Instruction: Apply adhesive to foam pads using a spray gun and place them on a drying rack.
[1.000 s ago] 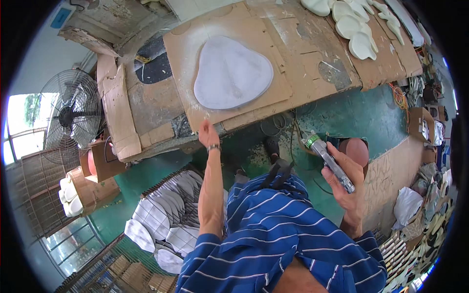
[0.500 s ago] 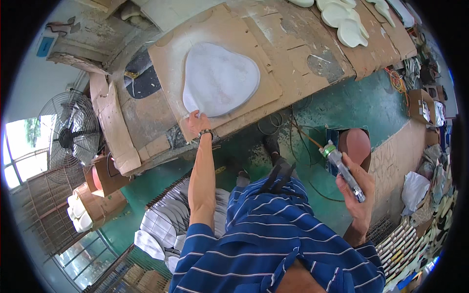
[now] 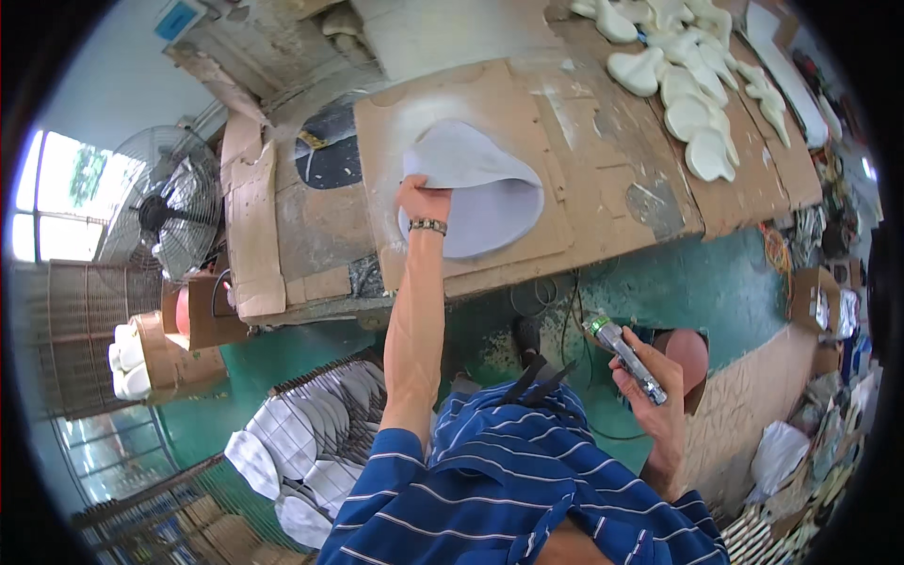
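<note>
A thin, pale grey-white sheet (image 3: pixel 466 155) with a rounded triangular outline lies on a piece of cardboard (image 3: pixel 386 122) on the bench. My left hand (image 3: pixel 424 200) pinches its left edge and lifts it. A flap of the sheet curls up, with a shadowed hollow and a pale layer (image 3: pixel 494 221) below it; whether that layer is the same piece, I cannot tell. Off the bench to the right, my right hand (image 3: pixel 659 381) is wrapped around a slim silver hand tool with a green end (image 3: pixel 626 354), which points toward the bench. Its tip touches nothing.
Cream moulded pieces (image 3: pixel 687 113) are piled at the bench's far right. A caged fan (image 3: pixel 160 212) stands at the left. Below the bench, a wire rack (image 3: pixel 315 424) holds several pale sheets. Dark hoses (image 3: pixel 572 311) hang by the bench edge, near a box with a pinkish round thing (image 3: pixel 686 358).
The sheet lay flat; now its near-left edge is raised and folded away from me by my left hand. My right hand still holds the tool. The whole view has shifted.
</note>
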A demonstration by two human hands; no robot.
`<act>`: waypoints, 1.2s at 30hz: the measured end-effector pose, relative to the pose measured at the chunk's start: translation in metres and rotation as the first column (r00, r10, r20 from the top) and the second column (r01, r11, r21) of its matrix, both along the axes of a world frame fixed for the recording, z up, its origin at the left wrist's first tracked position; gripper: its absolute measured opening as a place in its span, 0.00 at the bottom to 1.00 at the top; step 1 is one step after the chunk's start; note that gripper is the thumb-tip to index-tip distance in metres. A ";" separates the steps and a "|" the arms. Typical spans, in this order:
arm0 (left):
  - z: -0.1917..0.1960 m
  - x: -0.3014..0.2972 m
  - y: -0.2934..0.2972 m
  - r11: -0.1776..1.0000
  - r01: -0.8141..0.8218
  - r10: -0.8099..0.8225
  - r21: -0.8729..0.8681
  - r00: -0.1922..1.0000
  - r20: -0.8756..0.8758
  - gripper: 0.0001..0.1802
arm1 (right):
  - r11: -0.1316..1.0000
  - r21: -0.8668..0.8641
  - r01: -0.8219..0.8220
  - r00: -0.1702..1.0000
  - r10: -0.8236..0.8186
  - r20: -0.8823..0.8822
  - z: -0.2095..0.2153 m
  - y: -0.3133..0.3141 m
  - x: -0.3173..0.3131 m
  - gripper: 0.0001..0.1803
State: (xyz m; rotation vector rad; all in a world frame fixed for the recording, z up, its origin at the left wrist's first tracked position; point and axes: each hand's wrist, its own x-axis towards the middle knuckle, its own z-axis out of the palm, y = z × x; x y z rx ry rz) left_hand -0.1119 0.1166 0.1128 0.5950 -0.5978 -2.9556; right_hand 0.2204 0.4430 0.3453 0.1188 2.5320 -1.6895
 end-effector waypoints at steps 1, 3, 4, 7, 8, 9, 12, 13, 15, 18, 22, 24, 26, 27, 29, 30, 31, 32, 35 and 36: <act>0.015 -0.001 -0.002 1.000 -0.019 0.018 -0.008 1.000 -0.019 0.14 | 1.000 -0.014 -0.020 1.000 0.020 -0.023 0.001 -0.003 -0.002 0.30; 0.038 0.008 -0.010 0.999 -0.018 0.019 0.032 0.999 -0.033 0.13 | 0.998 -0.041 -0.054 0.996 0.051 -0.071 0.003 -0.009 -0.007 0.30; 0.050 0.015 -0.015 0.998 -0.011 0.011 0.060 1.000 0.000 0.13 | 0.995 -0.038 -0.087 0.993 0.084 -0.083 0.004 -0.012 -0.008 0.30; 0.081 0.067 -0.038 0.992 -0.060 0.075 0.112 0.987 -0.143 0.26 | 0.994 -0.008 -0.106 0.994 0.106 -0.042 0.002 -0.019 -0.015 0.29; 0.092 0.091 -0.047 0.990 -0.047 0.080 0.135 0.966 -0.247 0.33 | 0.987 0.005 -0.160 0.986 0.160 -0.048 0.000 -0.023 -0.018 0.29; 0.103 0.118 -0.056 0.985 -0.112 0.139 0.130 0.966 -0.220 0.33 | 0.988 -0.024 -0.154 0.988 0.153 -0.011 -0.003 -0.028 -0.020 0.28; 0.135 0.212 -0.080 0.946 -0.286 0.315 0.152 0.920 -0.234 0.35 | 0.961 -0.082 -0.264 0.961 0.269 0.063 -0.010 -0.041 -0.027 0.28; 0.143 0.249 -0.087 0.928 -0.327 0.360 0.179 0.910 -0.206 0.33 | 0.955 -0.059 -0.290 0.950 0.295 0.098 -0.012 -0.047 -0.029 0.29; 0.153 0.317 -0.095 0.863 -0.469 0.498 0.188 0.850 -0.168 0.32 | 0.915 -0.020 -0.403 0.901 0.401 0.166 -0.018 -0.059 -0.037 0.30; 0.155 0.401 -0.112 0.729 -0.646 0.683 0.225 0.706 -0.186 0.29 | 0.809 0.056 -0.585 0.803 0.567 0.183 -0.035 -0.089 -0.057 0.28; 0.158 0.486 -0.133 0.442 -0.883 0.894 0.154 0.422 -0.150 0.27 | 0.580 0.178 -0.795 0.607 0.770 0.199 -0.041 -0.132 -0.080 0.26; 0.163 0.529 -0.148 0.259 -0.963 0.952 0.078 0.241 -0.189 0.28 | 0.494 0.156 -0.855 0.514 0.848 0.133 -0.035 -0.153 -0.081 0.26; 0.154 0.570 -0.184 0.078 -0.997 0.992 0.024 0.075 -0.106 0.30 | 0.437 0.193 -0.879 0.460 0.882 0.101 -0.033 -0.184 -0.079 0.26; 0.152 0.592 -0.201 0.029 -0.999 0.984 0.025 0.025 -0.175 0.31 | 0.408 0.201 -0.891 0.433 0.896 0.099 -0.029 -0.194 -0.076 0.26; 0.151 0.641 -0.234 -0.114 -0.994 0.962 -0.004 -0.109 -0.249 0.33 | 0.351 0.111 -0.930 0.365 0.917 0.163 -0.025 -0.221 -0.068 0.27; 0.151 0.666 -0.245 -0.202 -0.979 0.946 -0.019 -0.190 -0.263 0.34 | 0.323 0.114 -0.939 0.338 0.928 0.156 -0.025 -0.232 -0.063 0.27; 0.151 0.693 -0.253 -0.220 -0.976 0.935 -0.007 -0.208 -0.289 0.34 | 0.275 0.096 -0.957 0.287 0.945 0.158 -0.026 -0.243 -0.059 0.28; 0.151 0.720 -0.256 -0.286 -0.958 0.903 -0.014 -0.265 -0.339 0.35 | 0.226 0.078 -0.971 0.236 0.958 0.162 -0.026 -0.253 -0.055 0.29; 0.138 0.796 -0.240 -0.445 -0.893 0.855 -0.074 -0.398 -0.331 0.36 | 0.168 0.130 -0.977 0.191 0.963 0.189 -0.026 -0.276 -0.039 0.29; 0.128 0.820 -0.232 -0.508 -0.851 0.834 -0.137 -0.445 -0.327 0.36 | 0.133 0.172 -0.976 0.167 0.966 0.198 -0.027 -0.283 -0.035 0.30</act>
